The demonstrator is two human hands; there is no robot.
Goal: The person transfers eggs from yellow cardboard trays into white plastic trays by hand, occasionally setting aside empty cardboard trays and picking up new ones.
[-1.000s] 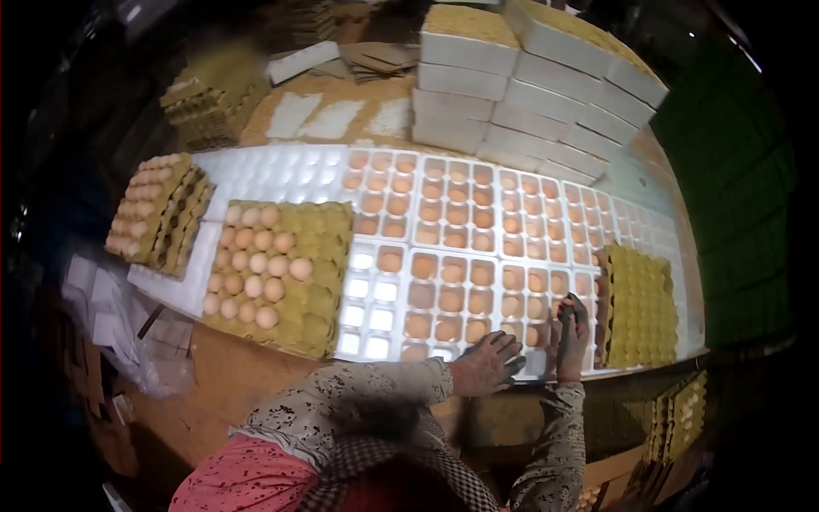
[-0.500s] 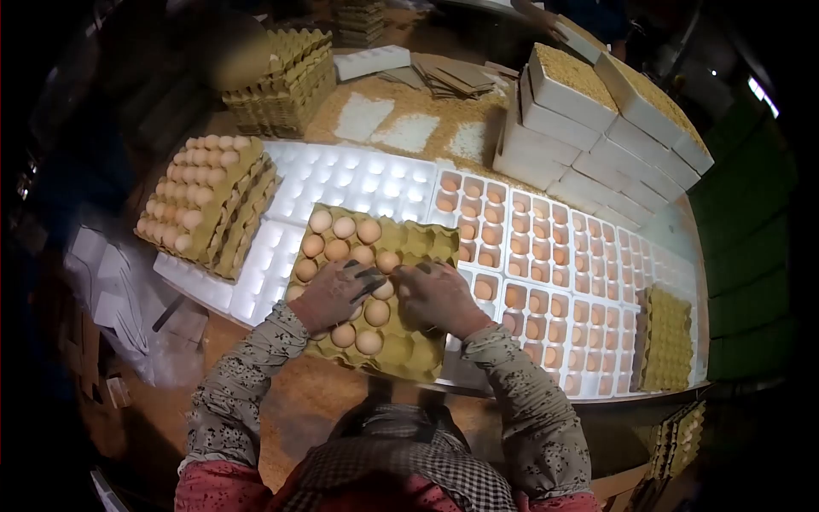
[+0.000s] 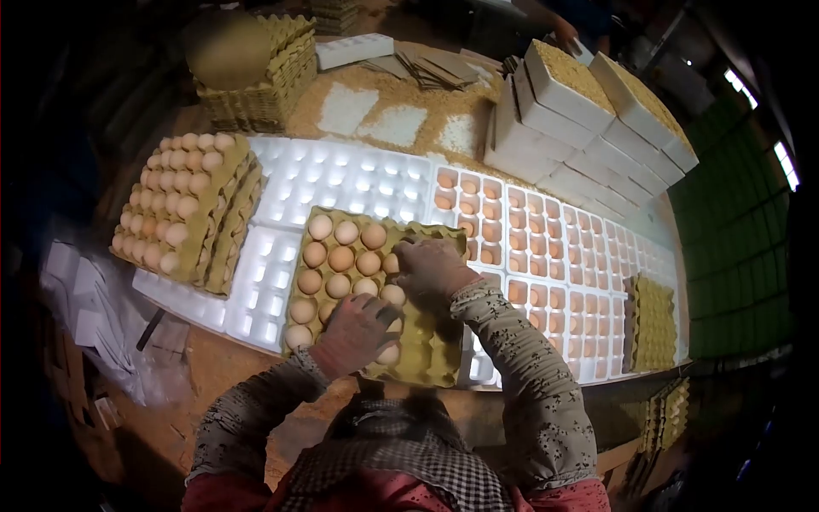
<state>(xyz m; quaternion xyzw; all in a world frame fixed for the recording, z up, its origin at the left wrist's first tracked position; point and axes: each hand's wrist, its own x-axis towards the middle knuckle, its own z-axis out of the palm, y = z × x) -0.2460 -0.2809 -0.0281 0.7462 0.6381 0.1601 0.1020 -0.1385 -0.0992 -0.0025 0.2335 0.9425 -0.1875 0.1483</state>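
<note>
A yellow-green pulp egg tray [image 3: 426, 337] lies in front of me on the white foam trays. Light brown eggs [image 3: 339, 285] fill its left and middle cups; cups on its right side are bare. My left hand [image 3: 351, 333] is over the lower middle of the tray, its fingers bent around an egg [image 3: 394, 325] that is partly covered. At the upper right of the eggs is my right hand [image 3: 435, 269], fingers curled down beside an egg [image 3: 391, 264]. Whatever its fingertips hold is hidden. Both hands look gloved or dusty.
Stacked pulp trays with eggs [image 3: 183, 196] stand at left. White foam trays [image 3: 341, 179] cover the table, those at right holding eggs. Foam boxes [image 3: 554, 119] topped with grainy material stand behind. An upright pulp tray [image 3: 653, 324] is at right. Another person's hand [image 3: 565, 32] shows at the back.
My left hand has moved down toward the tray's near edge, uncovering eggs in the middle. My right hand has shifted slightly up. The view has turned a little.
</note>
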